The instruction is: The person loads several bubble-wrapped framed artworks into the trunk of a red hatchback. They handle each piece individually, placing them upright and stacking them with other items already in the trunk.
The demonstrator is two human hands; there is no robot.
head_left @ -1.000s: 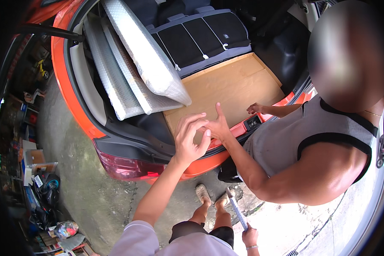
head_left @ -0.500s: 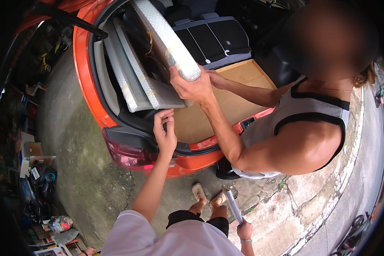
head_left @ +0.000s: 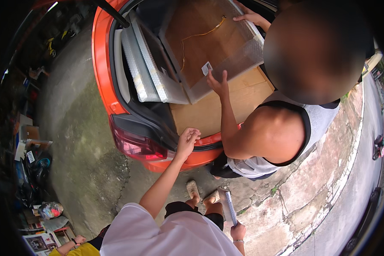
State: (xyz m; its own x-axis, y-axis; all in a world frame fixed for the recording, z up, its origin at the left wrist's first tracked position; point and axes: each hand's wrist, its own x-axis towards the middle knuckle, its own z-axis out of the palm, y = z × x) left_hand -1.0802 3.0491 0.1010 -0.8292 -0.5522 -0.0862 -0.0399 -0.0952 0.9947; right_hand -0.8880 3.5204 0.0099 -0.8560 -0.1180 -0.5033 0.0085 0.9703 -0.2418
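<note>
My left hand hovers over the rear sill of the orange car's open boot, its fingers loosely bent and nothing seen in them. Down by my right leg, my right hand is closed on a thin bubble-wrapped panel, seen nearly edge-on. In the boot, a co-worker's two hands are on a large wrapped framed panel, tilted, with a yellow wire and a white label on its brown back. Two more wrapped panels lean at the boot's left side.
A brown cardboard sheet lines the boot floor. The co-worker stands close on my right, against the bumper. At lower left another person's arm in a yellow sleeve shows beside piled household goods. The ground is cracked concrete.
The co-worker has tipped the large panel over to the right, so its brown back faces up, and has shifted grip. My left hand has drawn back from the panels toward the sill.
</note>
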